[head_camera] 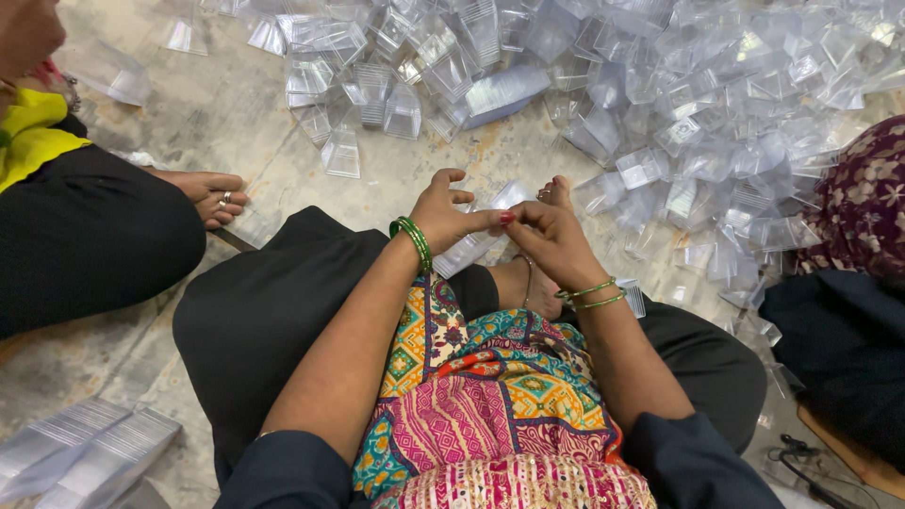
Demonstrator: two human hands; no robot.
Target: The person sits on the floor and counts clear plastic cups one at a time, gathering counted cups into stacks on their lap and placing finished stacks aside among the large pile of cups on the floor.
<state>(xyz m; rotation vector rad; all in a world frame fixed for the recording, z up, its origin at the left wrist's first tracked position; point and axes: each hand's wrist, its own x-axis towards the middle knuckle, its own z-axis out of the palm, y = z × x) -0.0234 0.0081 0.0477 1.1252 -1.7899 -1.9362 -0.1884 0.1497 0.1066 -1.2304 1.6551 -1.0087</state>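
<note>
My left hand [441, 212] and right hand [551, 240] meet in front of my lap, fingertips pinched together on a stack of clear plastic cups [476, 243] that runs from my left palm down toward my knee. Both hands are grasping it; the left steadies the stack from the side while the right thumb and forefinger nip its upper end. I think the right fingers are working at one cup's rim, though the clear plastic makes that hard to tell. To do this well I would keep the left grip light so the thin walls don't buckle, and line the rims up squarely. Beyond my fingertips lies a big heap of loose cups [660, 104] on the stone floor [236, 123]. Finished stacks [80, 448] lie beside my left elbow. Another person's foot [209, 195] rests left of my left hand.
</note>
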